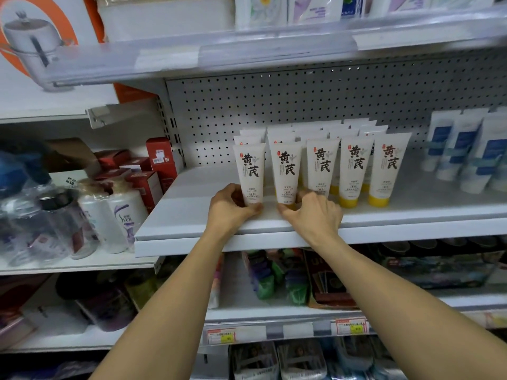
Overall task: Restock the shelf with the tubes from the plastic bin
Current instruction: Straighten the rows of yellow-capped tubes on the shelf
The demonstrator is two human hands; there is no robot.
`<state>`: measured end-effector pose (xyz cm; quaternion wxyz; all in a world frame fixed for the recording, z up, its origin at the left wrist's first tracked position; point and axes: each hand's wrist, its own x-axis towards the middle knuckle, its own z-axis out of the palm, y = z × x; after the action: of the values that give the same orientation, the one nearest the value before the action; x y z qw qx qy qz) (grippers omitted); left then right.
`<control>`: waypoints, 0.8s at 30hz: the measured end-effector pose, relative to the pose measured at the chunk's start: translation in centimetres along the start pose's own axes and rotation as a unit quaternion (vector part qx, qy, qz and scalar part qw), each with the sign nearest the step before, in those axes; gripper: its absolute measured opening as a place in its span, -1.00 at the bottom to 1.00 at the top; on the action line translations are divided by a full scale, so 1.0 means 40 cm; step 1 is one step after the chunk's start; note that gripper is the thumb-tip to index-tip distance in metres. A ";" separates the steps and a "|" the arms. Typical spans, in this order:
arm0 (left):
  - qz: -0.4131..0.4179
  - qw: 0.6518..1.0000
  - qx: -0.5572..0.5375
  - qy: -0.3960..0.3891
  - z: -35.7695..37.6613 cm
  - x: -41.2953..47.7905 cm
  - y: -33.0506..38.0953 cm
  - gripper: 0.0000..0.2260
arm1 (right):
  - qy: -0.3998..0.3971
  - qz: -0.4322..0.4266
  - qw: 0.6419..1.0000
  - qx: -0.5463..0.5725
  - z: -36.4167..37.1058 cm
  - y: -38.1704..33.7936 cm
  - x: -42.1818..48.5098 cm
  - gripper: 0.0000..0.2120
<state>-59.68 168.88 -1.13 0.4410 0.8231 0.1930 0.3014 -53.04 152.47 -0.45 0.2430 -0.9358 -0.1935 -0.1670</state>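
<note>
Several white tubes with black characters and yellow caps stand cap-down in rows on the white shelf (192,215). My left hand (230,207) grips the base of the front-left tube (250,171). My right hand (312,212) grips the base of the neighbouring tube (286,171). Both tubes stand upright at the shelf's front. More tubes of the same kind (354,165) fill the row to the right and the rows behind. The plastic bin is out of view.
White and blue tubes (461,152) stand at the right of the same shelf. A pegboard back panel (301,100) lies behind. The shelf above (247,53) overhangs. Bottles (120,215) and red boxes (162,157) sit on the left unit. Packaged goods fill the lower shelves.
</note>
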 end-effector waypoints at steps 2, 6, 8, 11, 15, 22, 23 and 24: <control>-0.003 1.000 -0.003 -0.006 0.001 0.002 -0.001 -0.62 | -0.001 -0.004 1.000 0.002 0.001 0.002 0.000 -0.53; -0.005 1.000 -0.005 -0.008 0.003 0.005 -0.002 -0.61 | -0.001 -0.008 1.000 0.003 0.002 0.004 -0.001 -0.52; -0.006 1.000 -0.005 -0.009 0.003 0.003 0.001 -0.62 | 0.000 -0.008 1.000 0.003 0.001 0.005 -0.001 -0.52; -0.003 1.000 -0.001 -0.006 0.003 0.000 0.005 -0.63 | -0.007 -0.012 1.000 -0.003 0.000 0.005 -0.002 -0.53; -0.002 1.000 -0.007 -0.016 -0.001 -0.006 0.013 -0.57 | -0.024 -0.024 0.999 0.008 -0.001 0.011 -0.003 -0.58; 0.048 0.981 0.014 0.187 0.018 -0.102 0.084 -0.57 | -0.013 -0.060 0.997 0.056 -0.041 0.060 -0.036 -0.65; 0.072 0.981 0.015 0.178 0.033 -0.119 0.099 -0.68 | -0.001 -0.049 0.996 0.077 -0.051 0.079 -0.040 -0.69; 0.095 0.984 0.015 0.149 0.052 -0.134 0.115 -0.77 | 0.012 -0.030 0.994 0.103 -0.061 0.101 -0.040 -0.73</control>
<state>-62.05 162.03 0.11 0.3648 0.7899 0.1818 0.4581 -53.18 147.49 -0.68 0.3352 -0.8976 -0.2343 -0.1642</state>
